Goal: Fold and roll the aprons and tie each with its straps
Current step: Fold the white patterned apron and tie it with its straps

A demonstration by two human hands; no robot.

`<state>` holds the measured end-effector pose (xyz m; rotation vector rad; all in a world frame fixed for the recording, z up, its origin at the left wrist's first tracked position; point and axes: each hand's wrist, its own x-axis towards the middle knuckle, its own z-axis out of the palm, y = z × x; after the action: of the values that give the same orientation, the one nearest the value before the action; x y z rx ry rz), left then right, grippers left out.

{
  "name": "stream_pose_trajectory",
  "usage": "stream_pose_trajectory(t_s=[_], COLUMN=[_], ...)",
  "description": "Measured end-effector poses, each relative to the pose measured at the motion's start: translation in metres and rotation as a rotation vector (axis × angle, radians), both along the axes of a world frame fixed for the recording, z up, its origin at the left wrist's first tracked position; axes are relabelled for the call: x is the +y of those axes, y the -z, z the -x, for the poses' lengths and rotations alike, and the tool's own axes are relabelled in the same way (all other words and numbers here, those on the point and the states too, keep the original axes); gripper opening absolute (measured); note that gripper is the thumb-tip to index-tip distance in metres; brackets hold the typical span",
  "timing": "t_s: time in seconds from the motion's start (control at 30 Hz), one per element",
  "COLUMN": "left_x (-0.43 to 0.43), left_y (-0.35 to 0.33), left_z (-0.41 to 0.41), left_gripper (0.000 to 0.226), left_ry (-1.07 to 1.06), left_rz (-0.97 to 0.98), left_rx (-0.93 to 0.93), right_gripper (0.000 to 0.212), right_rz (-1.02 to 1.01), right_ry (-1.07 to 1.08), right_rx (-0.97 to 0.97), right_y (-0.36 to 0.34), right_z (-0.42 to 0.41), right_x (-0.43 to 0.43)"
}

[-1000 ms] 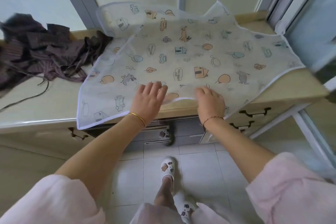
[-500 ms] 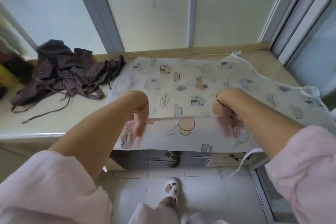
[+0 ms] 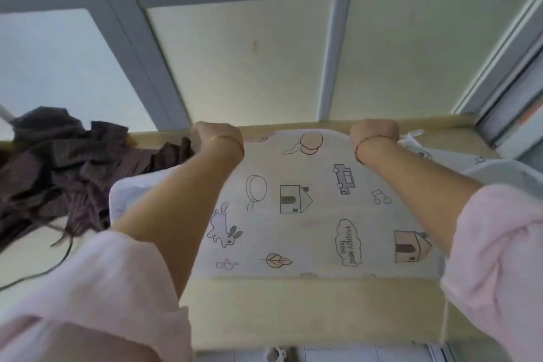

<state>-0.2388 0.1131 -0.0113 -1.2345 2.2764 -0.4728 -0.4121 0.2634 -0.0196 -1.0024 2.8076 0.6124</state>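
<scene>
Head camera is looking down past two pink sleeves, the left sleeve [image 3: 88,303] and the right sleeve [image 3: 499,258], both pushed up off bare forearms that are reaching away over the cream worktop [image 3: 293,311]. A strip of that worktop is showing bare at the near edge. Just beyond it the apron [image 3: 293,229] is lying flat between the arms, pale and printed with houses, a rabbit, a leaf and a small car, its printed layer folded over a plain white layer that is peeking out at the left. At the apron's far edge the left hand [image 3: 216,137], wearing a thin gold bangle, is gripping the cloth with curled fingers. The right hand [image 3: 373,131], with a dark cord round the wrist, is bending down onto the same edge, but its fingers are hiding behind it, so I cannot tell its grip. A white strap [image 3: 411,137] is lying just beside that hand. A dark striped cloth [image 3: 58,170] is sitting crumpled at the left. A frosted window [image 3: 235,53] is rising behind everything.
</scene>
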Motion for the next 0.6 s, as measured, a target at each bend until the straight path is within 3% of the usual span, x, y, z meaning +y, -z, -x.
stream_pose_trajectory(t_s=[0.2,0.3,0.43,0.6], left_x=[-0.074,-0.086,-0.108,-0.135], left_y=[0.081,0.121,0.160,0.163], left_z=[0.038,0.041,0.043,0.044], left_gripper=[0.041,0.057,0.052,0.051], left_ry=[0.228,0.256,0.186,0.201], left_rz=[0.108,0.013,-0.166,-0.281], left_rx=[0.121,0.157,0.220,0.286], right_gripper=[0.039,0.040,0.041,0.054], right_rz=[0.050,0.185,0.299,0.158], right_ry=[-0.037,-0.219,-0.359,-0.300], right_rx=[0.109,0.030,-0.171,-0.302], right_y=[0.079,0.114,0.144,0.159], right_z=[0.048,0.025,-0.011,0.001], right_x=[-0.073,-0.098,-0.129,-0.147])
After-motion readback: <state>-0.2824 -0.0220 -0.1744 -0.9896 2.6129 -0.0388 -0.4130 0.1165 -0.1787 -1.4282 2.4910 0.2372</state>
